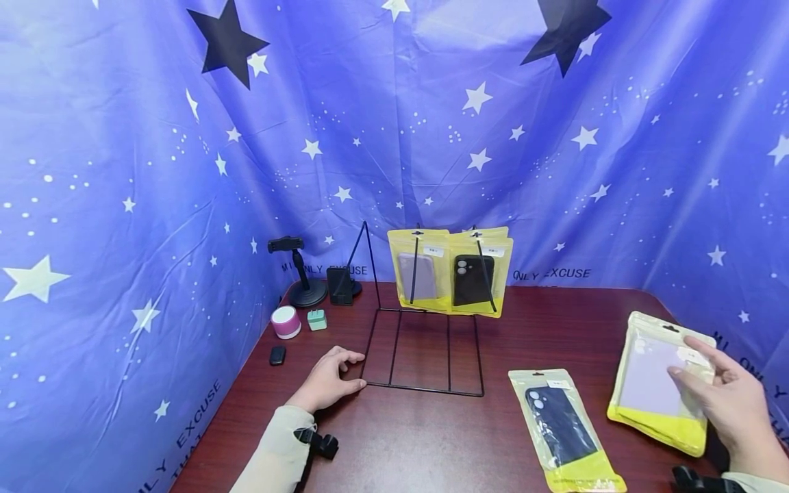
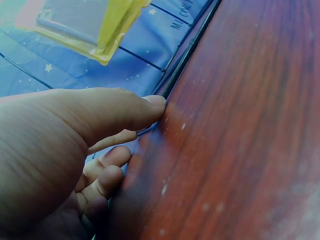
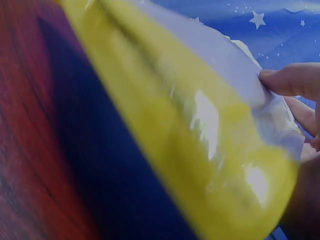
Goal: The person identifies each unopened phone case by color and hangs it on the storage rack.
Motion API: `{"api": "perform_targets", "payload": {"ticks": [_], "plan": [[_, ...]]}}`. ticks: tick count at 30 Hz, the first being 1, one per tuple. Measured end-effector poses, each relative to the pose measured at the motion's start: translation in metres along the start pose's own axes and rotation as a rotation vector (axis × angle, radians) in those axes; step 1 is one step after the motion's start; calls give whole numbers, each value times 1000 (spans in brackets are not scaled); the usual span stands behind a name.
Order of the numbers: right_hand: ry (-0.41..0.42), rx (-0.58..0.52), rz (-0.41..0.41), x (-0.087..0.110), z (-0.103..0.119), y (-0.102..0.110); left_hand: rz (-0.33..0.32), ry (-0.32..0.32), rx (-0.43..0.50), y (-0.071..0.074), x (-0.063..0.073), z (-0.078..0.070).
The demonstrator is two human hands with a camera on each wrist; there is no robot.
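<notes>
My left hand [image 1: 329, 380] pinches the front left corner of a black wire display rack's base [image 1: 425, 389], thumb at the front bar. In the left wrist view the thumb [image 2: 125, 107] lies against the wire. On the right, my right hand [image 1: 730, 390] grips the right edge of a yellow-and-clear bag with a lavender phone case [image 1: 653, 376]. Doubled edges suggest several bags together. In the right wrist view the bag [image 3: 200, 125] tilts above the table with a dark shadow beneath. Between the hands lies a bagged dark phone case [image 1: 564, 424].
Bagged lavender [image 1: 425, 274] and black [image 1: 473, 281] phone cases hang from the rack's hooks. At the back left stand a phone stand [image 1: 305, 291], a black device [image 1: 339, 286], a pink-and-white round container [image 1: 286, 322], a green charger [image 1: 317, 320] and a small black item [image 1: 278, 355].
</notes>
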State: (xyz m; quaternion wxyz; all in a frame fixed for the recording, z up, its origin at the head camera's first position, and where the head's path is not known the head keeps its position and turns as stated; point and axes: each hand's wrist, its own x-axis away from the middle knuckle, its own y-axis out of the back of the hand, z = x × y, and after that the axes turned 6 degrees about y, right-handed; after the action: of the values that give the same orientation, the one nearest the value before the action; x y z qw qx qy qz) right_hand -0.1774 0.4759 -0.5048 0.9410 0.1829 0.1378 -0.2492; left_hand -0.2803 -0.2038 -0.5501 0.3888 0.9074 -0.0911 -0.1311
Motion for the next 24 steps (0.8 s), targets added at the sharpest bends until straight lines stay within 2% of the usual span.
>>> {"api": "perform_targets", "payload": {"ticks": [3, 5, 6, 8, 12, 15, 19, 22, 24], "plan": [[12, 33, -8, -1, 5, -2, 4, 9, 1, 0, 0, 0], [23, 97, -40, -1, 9, -3, 9, 13, 1, 0, 0, -1], [33, 95, -49, -1, 11, -4, 12, 17, 0, 1, 0, -2], [50, 69, -61, -3, 17, -5, 9, 12, -2, 1, 1, -2], [79, -116, -35, -5, 30, -5, 9, 10, -6, 1, 1, -2], [109, -111, -54, -7, 44, -5, 8, 7, -5, 2, 1, -2], [161, 76, -131, -10, 65, -7, 6, 10, 5, 2, 1, -2], [197, 140, -162, -14, 79, -9, 5, 17, 10, 2, 1, -3], [216, 141, -170, -16, 89, -11, 3, 15, 9, 2, 1, -4]]}}
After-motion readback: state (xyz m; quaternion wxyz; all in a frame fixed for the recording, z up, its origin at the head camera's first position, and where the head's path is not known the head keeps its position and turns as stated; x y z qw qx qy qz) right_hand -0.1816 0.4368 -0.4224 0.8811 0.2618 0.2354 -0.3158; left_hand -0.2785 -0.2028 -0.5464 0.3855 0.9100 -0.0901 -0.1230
